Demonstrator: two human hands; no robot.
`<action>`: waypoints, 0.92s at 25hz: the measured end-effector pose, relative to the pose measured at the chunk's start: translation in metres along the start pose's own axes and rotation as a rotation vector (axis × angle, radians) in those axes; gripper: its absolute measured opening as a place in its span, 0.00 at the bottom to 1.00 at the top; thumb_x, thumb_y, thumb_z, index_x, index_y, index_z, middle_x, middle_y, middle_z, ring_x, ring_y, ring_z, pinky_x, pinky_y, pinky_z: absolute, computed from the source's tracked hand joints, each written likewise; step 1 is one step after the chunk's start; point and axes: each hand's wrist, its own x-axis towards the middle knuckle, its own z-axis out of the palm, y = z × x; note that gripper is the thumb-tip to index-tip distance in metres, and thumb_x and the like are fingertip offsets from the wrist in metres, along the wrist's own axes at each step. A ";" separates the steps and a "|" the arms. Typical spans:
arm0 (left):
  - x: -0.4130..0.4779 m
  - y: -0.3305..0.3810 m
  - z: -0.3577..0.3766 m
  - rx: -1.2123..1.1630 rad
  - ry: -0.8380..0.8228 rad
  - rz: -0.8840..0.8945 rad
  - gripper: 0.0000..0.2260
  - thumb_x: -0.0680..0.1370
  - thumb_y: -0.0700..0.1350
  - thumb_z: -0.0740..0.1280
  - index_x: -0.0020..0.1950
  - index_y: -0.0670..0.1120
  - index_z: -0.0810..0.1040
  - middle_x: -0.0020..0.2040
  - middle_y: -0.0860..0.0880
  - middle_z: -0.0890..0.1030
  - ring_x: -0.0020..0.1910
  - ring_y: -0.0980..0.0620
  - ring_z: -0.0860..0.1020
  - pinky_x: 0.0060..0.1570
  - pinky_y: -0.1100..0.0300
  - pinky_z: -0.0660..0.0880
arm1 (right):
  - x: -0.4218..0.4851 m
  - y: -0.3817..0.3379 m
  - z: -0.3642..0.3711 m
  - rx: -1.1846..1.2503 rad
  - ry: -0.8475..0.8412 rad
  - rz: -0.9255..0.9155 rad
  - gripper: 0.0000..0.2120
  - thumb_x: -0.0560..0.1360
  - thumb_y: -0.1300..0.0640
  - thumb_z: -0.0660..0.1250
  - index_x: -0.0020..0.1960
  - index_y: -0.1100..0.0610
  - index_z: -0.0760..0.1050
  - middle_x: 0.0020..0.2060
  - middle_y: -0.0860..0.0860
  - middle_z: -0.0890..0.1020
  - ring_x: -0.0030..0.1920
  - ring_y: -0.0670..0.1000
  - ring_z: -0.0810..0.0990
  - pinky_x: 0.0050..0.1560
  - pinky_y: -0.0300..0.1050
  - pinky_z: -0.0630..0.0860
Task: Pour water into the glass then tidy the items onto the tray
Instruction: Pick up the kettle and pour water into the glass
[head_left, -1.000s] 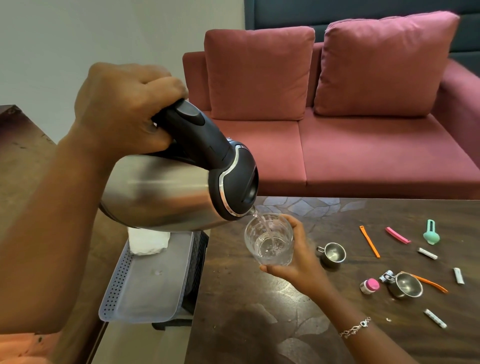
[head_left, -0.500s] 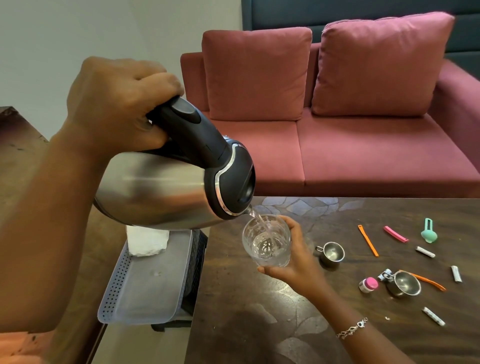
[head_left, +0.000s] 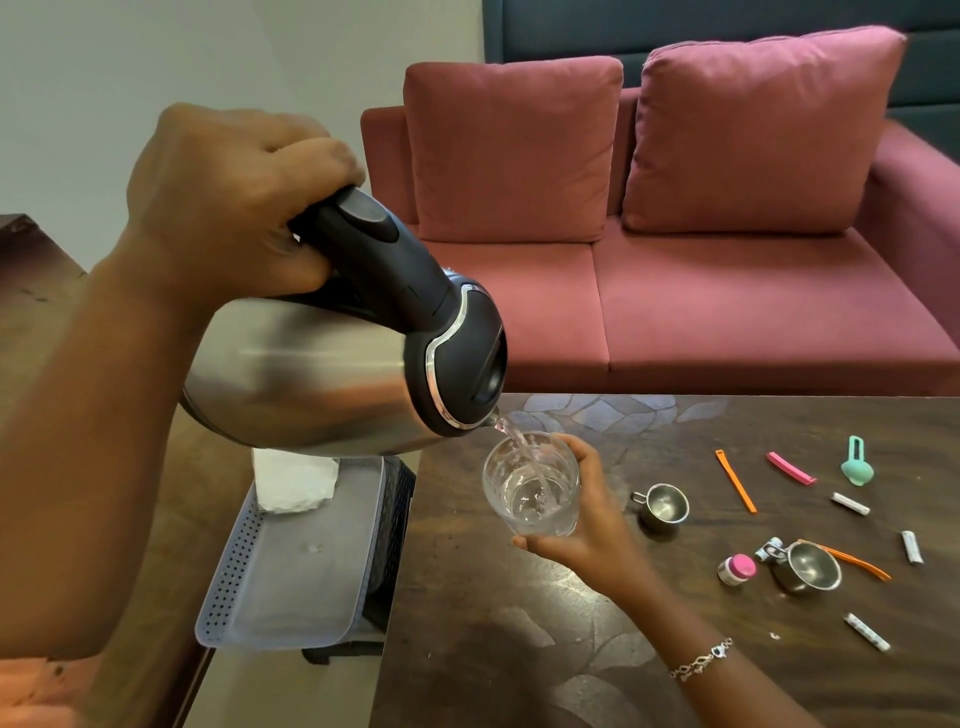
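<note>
Left hand (head_left: 228, 202) closed tight around the black handle of the steel kettle (head_left: 332, 374), tipped far over to the right. Thin stream of water from the spout into the glass (head_left: 531, 486), partly filled, held above the dark table (head_left: 519, 649). Right hand (head_left: 587, 514) wrapped around the right side of the glass. Grey tray (head_left: 291, 582) at near left, lower than the table edge. Two small steel cups (head_left: 664, 506) and little scattered items at right.
</note>
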 end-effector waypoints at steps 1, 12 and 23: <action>0.000 0.000 0.000 0.004 -0.003 0.002 0.17 0.62 0.37 0.74 0.45 0.49 0.73 0.33 0.45 0.78 0.28 0.43 0.74 0.28 0.55 0.73 | 0.000 0.000 0.000 0.001 0.002 -0.001 0.43 0.60 0.56 0.79 0.64 0.41 0.55 0.62 0.48 0.70 0.63 0.47 0.70 0.64 0.45 0.70; -0.002 -0.007 0.001 0.015 -0.035 -0.012 0.17 0.63 0.39 0.74 0.47 0.50 0.73 0.34 0.46 0.78 0.29 0.43 0.74 0.29 0.53 0.73 | -0.001 0.003 0.003 0.003 0.008 -0.016 0.43 0.60 0.56 0.78 0.61 0.37 0.54 0.62 0.48 0.69 0.63 0.46 0.69 0.61 0.36 0.68; -0.002 0.003 -0.010 -0.010 -0.048 -0.018 0.16 0.63 0.36 0.74 0.46 0.47 0.73 0.35 0.42 0.79 0.30 0.40 0.75 0.31 0.50 0.75 | -0.003 0.008 0.005 0.021 0.016 -0.030 0.43 0.59 0.56 0.79 0.61 0.36 0.55 0.62 0.46 0.69 0.63 0.45 0.69 0.59 0.33 0.68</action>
